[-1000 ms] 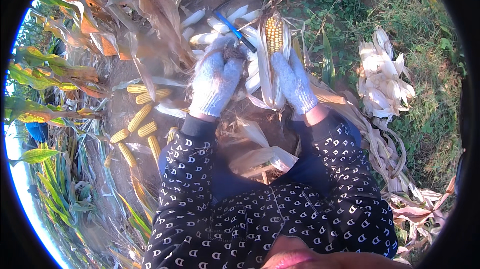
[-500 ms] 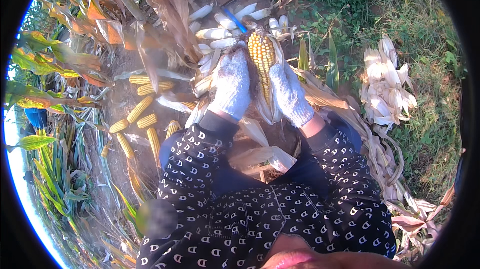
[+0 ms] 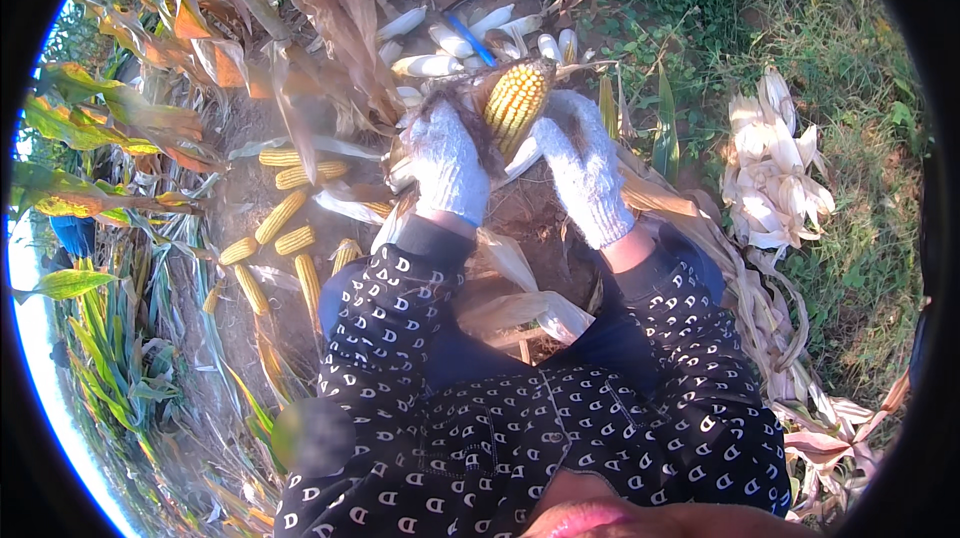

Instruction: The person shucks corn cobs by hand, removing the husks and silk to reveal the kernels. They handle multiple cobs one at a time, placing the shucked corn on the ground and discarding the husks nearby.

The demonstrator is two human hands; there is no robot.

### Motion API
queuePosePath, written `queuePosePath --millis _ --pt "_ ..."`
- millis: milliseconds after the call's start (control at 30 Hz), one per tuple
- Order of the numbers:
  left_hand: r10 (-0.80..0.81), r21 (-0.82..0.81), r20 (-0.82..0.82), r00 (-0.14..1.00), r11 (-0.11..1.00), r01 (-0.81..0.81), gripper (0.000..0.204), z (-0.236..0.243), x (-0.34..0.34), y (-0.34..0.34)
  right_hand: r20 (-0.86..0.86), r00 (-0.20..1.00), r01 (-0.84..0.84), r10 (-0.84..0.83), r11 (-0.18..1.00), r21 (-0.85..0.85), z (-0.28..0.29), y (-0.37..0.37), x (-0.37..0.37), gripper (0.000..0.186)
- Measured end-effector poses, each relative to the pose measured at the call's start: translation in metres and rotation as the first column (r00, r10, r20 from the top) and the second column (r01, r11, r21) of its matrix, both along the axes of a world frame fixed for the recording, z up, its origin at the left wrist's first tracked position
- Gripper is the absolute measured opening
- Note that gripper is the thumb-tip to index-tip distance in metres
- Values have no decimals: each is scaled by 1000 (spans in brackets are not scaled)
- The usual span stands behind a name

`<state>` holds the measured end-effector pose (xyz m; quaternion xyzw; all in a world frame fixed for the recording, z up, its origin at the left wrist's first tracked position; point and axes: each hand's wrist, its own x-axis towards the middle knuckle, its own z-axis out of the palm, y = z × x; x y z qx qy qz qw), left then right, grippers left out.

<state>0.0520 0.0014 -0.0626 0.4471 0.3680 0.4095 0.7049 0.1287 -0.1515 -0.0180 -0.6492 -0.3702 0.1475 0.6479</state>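
Corn cob [image 3: 517, 101] sits between both gloved hands, long axis tilted up-right away from the body, left hand [image 3: 447, 163] fingers wrapped on the husk at its left, right hand [image 3: 583, 166] fingers closed on its lower right side, equally near.

Your left hand [image 3: 447, 163] and right hand [image 3: 583, 170], in white knit gloves, grip a yellow-kernelled corn cob [image 3: 516, 100] by its dry husk. Bare yellow cobs [image 3: 280, 218] lie left; pale stripped husks [image 3: 775, 173] lie right.
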Motion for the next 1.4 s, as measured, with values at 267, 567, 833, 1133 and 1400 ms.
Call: queuePosePath --millis 267,567,833,1133,1400 --pt "-62 512 -129 990 850 120 24 -9 -4 -30 -303 953 -23 -17 992 -128 3 8 5 51" --pt "-252 -157 387 887 930 333 28 47 -35 -33 -821 535 205 199 912 355 4 0 55 45" --pt "-400 285 -13 916 877 387 47 61 -47 -4 -724 689 317 37 882 347 -2 -25 104 45" --pt "-379 504 -345 859 697 510 76 77 -27 -20 -112 977 -184 180 982 -30 5 -14 40 66" --pt "-308 262 -201 930 898 354 25 60 -26 -31 -422 783 -441 457 886 142 -5 -9 17 71"
